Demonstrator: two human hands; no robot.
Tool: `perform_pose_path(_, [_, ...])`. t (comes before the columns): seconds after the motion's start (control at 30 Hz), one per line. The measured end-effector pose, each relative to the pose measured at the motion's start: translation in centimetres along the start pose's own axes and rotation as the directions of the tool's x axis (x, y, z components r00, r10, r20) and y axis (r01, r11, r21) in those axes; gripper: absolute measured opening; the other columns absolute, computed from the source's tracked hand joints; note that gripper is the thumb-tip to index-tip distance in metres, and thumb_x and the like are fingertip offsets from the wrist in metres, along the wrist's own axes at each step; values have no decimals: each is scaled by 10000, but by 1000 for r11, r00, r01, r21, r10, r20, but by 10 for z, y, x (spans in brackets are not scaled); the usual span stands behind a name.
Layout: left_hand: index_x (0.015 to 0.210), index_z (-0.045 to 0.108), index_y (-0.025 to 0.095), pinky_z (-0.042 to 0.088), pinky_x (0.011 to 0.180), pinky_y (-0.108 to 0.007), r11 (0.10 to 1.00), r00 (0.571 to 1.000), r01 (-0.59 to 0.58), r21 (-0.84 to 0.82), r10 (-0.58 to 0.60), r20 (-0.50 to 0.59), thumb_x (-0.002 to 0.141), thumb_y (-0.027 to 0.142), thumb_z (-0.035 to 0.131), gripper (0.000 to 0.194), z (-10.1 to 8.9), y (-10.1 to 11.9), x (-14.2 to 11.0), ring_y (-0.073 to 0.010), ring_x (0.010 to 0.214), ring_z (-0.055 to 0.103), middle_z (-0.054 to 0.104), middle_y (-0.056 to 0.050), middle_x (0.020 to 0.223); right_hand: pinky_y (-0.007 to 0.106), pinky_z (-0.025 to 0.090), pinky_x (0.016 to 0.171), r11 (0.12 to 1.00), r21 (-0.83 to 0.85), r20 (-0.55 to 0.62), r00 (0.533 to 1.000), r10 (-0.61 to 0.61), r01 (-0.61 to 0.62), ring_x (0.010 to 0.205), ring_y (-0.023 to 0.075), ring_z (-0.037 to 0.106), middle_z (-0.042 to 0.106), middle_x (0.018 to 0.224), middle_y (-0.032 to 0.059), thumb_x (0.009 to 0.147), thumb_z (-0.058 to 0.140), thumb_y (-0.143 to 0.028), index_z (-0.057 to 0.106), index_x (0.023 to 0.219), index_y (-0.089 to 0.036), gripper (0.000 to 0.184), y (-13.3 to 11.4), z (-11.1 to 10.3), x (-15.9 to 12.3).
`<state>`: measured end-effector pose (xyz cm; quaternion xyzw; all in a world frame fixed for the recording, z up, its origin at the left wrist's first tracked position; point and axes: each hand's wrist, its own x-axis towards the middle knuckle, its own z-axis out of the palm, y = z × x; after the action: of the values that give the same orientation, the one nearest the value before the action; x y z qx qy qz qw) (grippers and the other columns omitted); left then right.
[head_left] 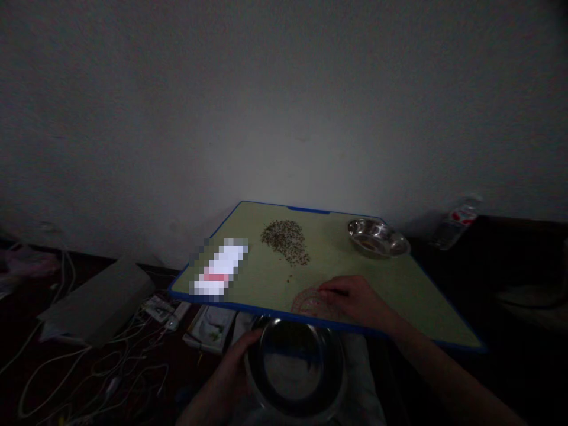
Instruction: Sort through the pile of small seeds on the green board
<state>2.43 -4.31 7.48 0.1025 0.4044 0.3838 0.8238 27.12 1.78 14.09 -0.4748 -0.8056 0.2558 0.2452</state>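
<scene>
The right hand [355,299] pinches a clear, red-marked disc [306,303] by the near edge of a table [412,307]. Below it, the left hand [236,362] grips a metal bowl [335,374]. Seed-like bits [286,236] lie beyond the pinch. A steady bowl, close under the edge, should limit spills.

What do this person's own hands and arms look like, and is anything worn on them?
The right hand is ungloved, and the right forearm tapers to the wrist, with no sleeve showing. The left hand is partly hidden and dim; I see no glove, and the left forearm also shows no sleeve. No watch or bracelet can be made out.
</scene>
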Motion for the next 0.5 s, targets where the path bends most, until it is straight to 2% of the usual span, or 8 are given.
perform_pose_path(0.27, [716, 674, 159, 463, 658, -309, 997, 992, -70, -19, 68, -110, 710, 273, 565, 158, 7, 6, -7, -199, 669, 662, 732, -25, 657, 229, 384, 547, 987, -136, -186, 980, 64, -90, 604, 140, 569, 674, 721, 27, 778, 454, -278, 686, 825, -175, 258, 15, -11, 33])
perform_pose_path(0.4, [713, 682, 132, 464, 642, -282, 997, 991, -78, -3, 77, -106, 734, 263, 526, 205, 13, 10, -10, -190, 629, 660, 725, -41, 624, 222, 361, 534, 982, -168, -183, 982, 56, -87, 597, 135, 558, 669, 705, 28, 779, 451, -280, 686, 806, -164, 263, 19, -9, 52])
perform_pose_path(0.5, [691, 688, 113, 466, 661, -276, 997, 996, -61, -37, 59, -72, 734, 252, 519, 223, 9, 10, -7, -197, 650, 664, 723, -54, 614, 214, 337, 513, 983, -176, -145, 989, 31, -57, 562, 118, 529, 658, 678, 22, 784, 451, -294, 685, 813, -167, 268, 20, -1, 59])
